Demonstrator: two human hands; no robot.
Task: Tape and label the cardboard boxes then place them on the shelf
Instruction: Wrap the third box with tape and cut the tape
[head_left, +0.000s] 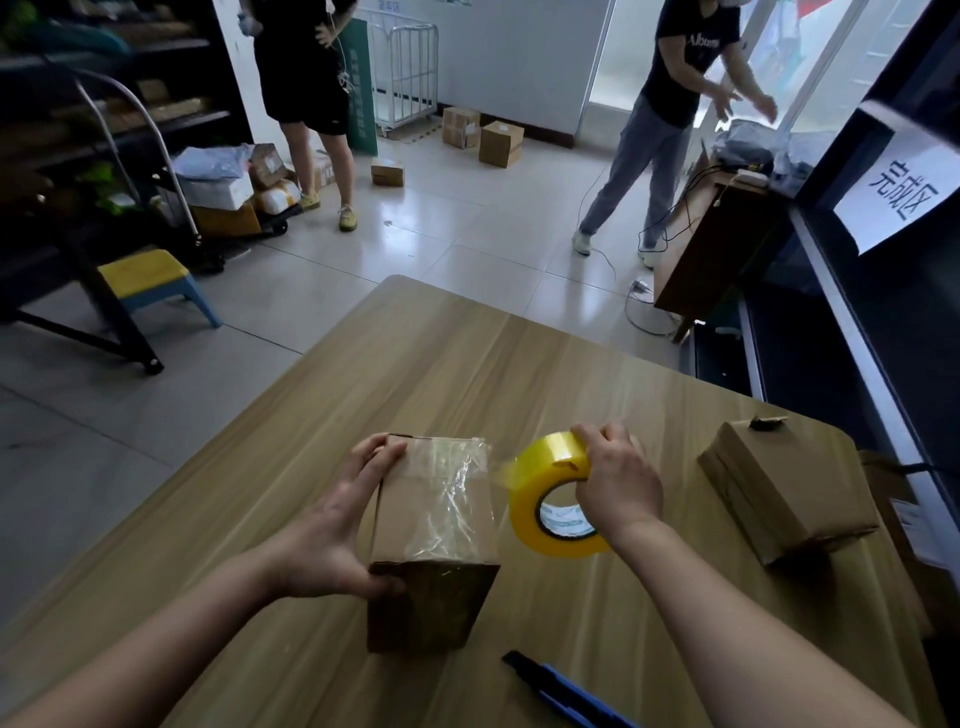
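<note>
On table (467, 364), crinkly-taped brown box (431, 525)

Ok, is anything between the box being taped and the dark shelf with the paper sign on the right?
Yes. A second cardboard box lies on the table's right side, between the taped box and the shelf. The tape roll, gripped by the right hand, is also on that side, its strip joined to the box.

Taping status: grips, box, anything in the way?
Left grip holds the box on the table. Right grip holds the tape roll, strip running onto box top. Second box and knife lie clear, right side.
</note>
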